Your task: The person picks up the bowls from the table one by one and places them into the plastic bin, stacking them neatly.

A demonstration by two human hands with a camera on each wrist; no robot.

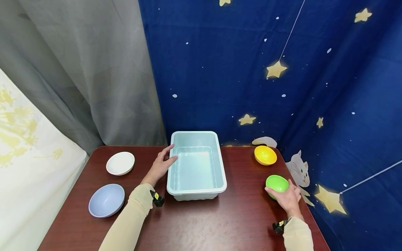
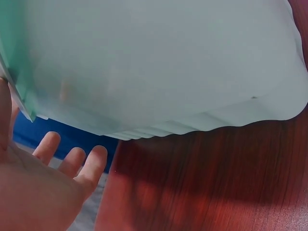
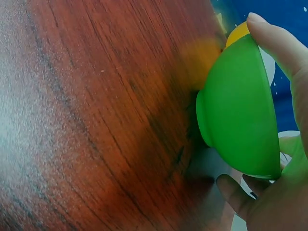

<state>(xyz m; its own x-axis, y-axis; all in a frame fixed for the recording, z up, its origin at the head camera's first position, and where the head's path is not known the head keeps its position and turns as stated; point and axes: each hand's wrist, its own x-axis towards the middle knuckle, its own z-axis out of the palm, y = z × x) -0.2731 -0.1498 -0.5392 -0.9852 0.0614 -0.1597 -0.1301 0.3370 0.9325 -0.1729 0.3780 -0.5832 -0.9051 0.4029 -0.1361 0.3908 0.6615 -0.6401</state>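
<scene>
A pale blue rectangular basin (image 1: 196, 192) stands on the table. My left hand (image 1: 159, 167) is at its left rim, with the thumb over the edge and the other fingers spread loosely along the outside. In the left wrist view, several fingertips (image 2: 96, 156) stand apart from the basin's outer wall (image 2: 168, 62). On the right, my right hand (image 1: 288, 198) holds a green bowl (image 1: 277, 183) across its rim, thumb on one side and fingers on the other. The right wrist view shows the green bowl (image 3: 240, 110) upright, its base at or close to the tabletop; I cannot tell which.
Behind the green bowl sits a yellow bowl (image 1: 265, 155), near the table's far right corner. A white bowl (image 1: 120, 163) and a light blue bowl (image 1: 106, 200) stand on the left. Curtains (image 1: 220, 69) hang behind the brown table (image 1: 201, 230).
</scene>
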